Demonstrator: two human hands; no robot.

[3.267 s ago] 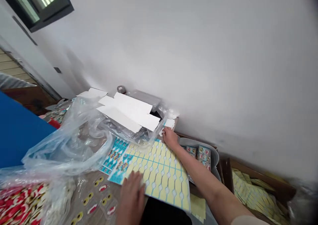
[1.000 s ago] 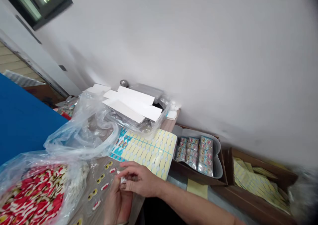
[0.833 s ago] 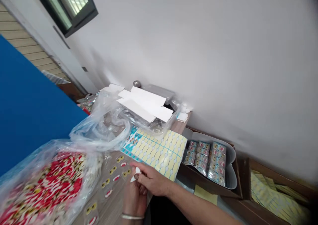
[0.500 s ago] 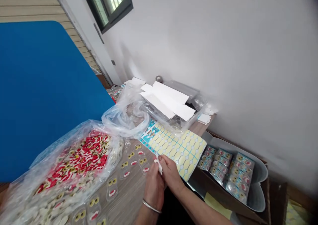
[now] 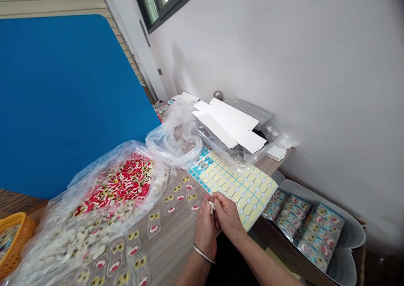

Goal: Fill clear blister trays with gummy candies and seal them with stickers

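My left hand [image 5: 205,229], with a silver bangle on the wrist, is closed at the table's front edge. Pressed against it is my right hand [image 5: 229,218], its thumb and fingers pinched together. Small whitish pieces [image 5: 211,205] show between the fingertips of both hands; their faces are turned away. Left of the hands, clear blister shells [image 5: 154,226] lie in rows, each with two yellow eye pieces and a red-and-white mouth piece. Just beyond my right hand is a printed card sheet [image 5: 232,178] with pale yellow shapes and blue lines.
A large plastic bag [image 5: 104,168] of loose red, white and yellow pieces covers the table's left side. A clear tub [image 5: 227,151] with white card strips [image 5: 232,117] stands behind. At right, a box [image 5: 279,239] holds packed blisters. An orange basket [image 5: 19,231] sits at far left.
The view has shifted, so the scene sits further right and the orange basket shows at left. My hands stay together; more whitish pieces now show between the fingertips.
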